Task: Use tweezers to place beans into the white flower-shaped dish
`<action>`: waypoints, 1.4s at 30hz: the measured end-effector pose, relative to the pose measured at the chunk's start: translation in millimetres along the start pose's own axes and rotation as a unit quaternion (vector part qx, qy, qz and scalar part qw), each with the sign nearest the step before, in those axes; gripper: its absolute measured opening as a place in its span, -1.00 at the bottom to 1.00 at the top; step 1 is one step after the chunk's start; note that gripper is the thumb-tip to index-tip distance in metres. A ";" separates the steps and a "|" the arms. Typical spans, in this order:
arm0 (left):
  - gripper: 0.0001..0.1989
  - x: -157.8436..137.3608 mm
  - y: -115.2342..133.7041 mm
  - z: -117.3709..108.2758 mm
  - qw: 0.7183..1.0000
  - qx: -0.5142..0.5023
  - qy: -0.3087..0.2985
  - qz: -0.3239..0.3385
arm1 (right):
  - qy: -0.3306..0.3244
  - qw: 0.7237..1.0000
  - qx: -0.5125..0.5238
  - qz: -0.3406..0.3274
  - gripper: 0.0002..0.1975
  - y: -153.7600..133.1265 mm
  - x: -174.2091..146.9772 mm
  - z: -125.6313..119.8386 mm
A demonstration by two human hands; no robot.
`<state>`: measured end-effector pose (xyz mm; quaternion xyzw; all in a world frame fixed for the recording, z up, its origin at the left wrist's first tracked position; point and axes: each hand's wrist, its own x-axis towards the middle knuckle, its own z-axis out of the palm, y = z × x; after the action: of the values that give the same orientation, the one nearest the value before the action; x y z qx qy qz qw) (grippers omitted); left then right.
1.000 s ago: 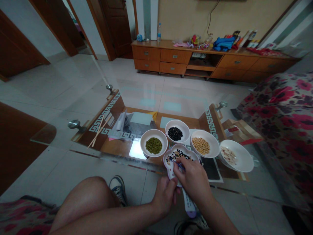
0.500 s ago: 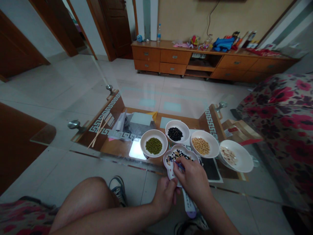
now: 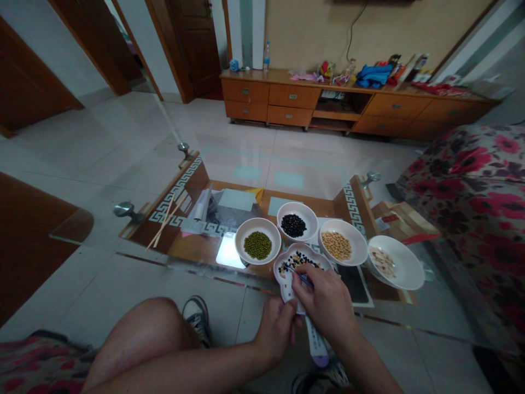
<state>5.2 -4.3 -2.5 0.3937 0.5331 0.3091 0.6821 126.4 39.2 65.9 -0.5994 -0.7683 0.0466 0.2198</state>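
A person seated at a glass surface [image 3: 123,164] is gripping a thin blue tool [image 3: 298,275], apparently tweezers, in the right hand [image 3: 326,303], its fingers pinched closed around the handle while the tip is reaching into a flower-shaped dish [image 3: 287,279] of mixed beans. The left hand [image 3: 279,325] is curling closed around the near rim of that dish, steadying it at the front edge of the surface.

Four round white bowls are sitting in an arc just beyond the mixed dish: one of green beans [image 3: 258,245] to its far left, one of black beans [image 3: 293,225] directly behind it, one of yellow beans [image 3: 337,245] to its far right, and, farther right again, one of pale beans [image 3: 383,261].

Judging by the piles, the sorting is looking well under way but unfinished: each bowl is already holding a share of a single kind, while dark and light beans are still lying together in the mixed dish. Whether a bean is caught in the tool's tip is too small to tell.

A pair of chopsticks [image 3: 166,219] is lying well to the left of the dish, on the shelf under the glass, beside some papers [image 3: 229,210]. A long wooden cabinet [image 3: 287,101] is standing against the wall far behind it.
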 end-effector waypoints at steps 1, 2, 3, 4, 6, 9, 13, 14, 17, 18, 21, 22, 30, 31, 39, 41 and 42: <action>-0.35 -0.2 -0.5 0.0 1.000 0.000 0.000 0.003 | 0.015 1.000 0.005 -0.004 -0.85 0.5 -0.1 -2.3; -0.35 -0.4 -1.0 0.2 1.000 0.000 0.002 0.005 | 0.029 1.000 0.008 -0.008 -0.84 1.5 -0.2 -4.7; -0.35 -0.7 -1.4 0.4 1.000 0.000 0.005 0.007 | 0.043 0.999 0.011 -0.009 -0.84 3.1 -0.2 -7.4; -0.35 -1.0 -1.9 0.7 1.000 -0.001 0.007 0.008 | 0.056 0.998 0.012 -0.008 -0.83 5.3 -0.1 -10.2; -0.36 -1.2 -2.9 1.1 1.000 -0.004 0.008 0.008 | 0.087 0.996 0.000 0.010 -0.80 11.2 0.3 -16.1; -0.35 -0.1 -5.3 1.1 1.000 -0.007 0.005 0.009 | 0.134 0.987 -0.049 0.079 -0.74 21.8 2.3 -24.9; -0.34 1.6 -7.0 0.2 1.000 -0.006 0.000 0.009 | 0.151 0.964 -0.103 0.194 -0.68 32.4 6.1 -34.7; -0.34 1.6 -6.8 0.0 1.000 -0.006 0.001 0.009 | 0.150 0.959 -0.112 0.213 -0.68 34.0 6.8 -36.4; -0.35 0.7 -4.9 0.1 1.000 -0.005 0.000 0.008 | 0.147 0.949 -0.138 0.241 -0.65 37.1 7.7 -39.8; -0.35 0.5 -4.4 0.1 1.000 -0.004 -0.002 0.007 | 0.143 0.947 -0.145 0.247 -0.65 37.7 7.8 -40.5; -0.35 0.3 -4.7 0.2 1.000 -0.008 -0.003 0.006 | 0.129 0.945 -0.150 0.261 -0.65 39.0 7.9 -41.6; -0.35 0.5 -5.4 0.2 1.000 -0.008 -0.002 0.006 | 0.126 0.945 -0.149 0.264 -0.65 39.2 8.0 -41.6; -0.34 0.6 -7.3 0.2 1.000 -0.001 -0.001 0.010 | 0.122 0.965 -0.077 0.218 -0.64 39.1 6.1 -32.6; -0.34 0.3 -6.2 0.3 1.000 0.000 0.000 0.007 | 0.113 0.973 -0.055 0.191 -0.65 38.4 5.7 -30.9; -0.34 0.4 -2.8 1.5 1.000 -0.007 0.006 -0.002 | -0.072 0.997 0.007 -0.010 -0.84 24.7 2.6 -20.8; -0.33 1.1 -4.4 0.8 1.000 -0.004 0.002 0.002 | -0.091 0.996 -0.002 -0.023 -0.85 22.2 2.0 -17.7; -0.33 1.3 -5.2 0.5 1.000 -0.002 0.000 0.005 | -0.099 0.995 -0.007 -0.025 -0.85 21.5 1.9 -16.0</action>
<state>6.0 -5.9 -7.6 0.3947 0.5308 0.3134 0.6814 151.7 43.8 73.6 -0.5737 -0.8016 0.0942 0.1396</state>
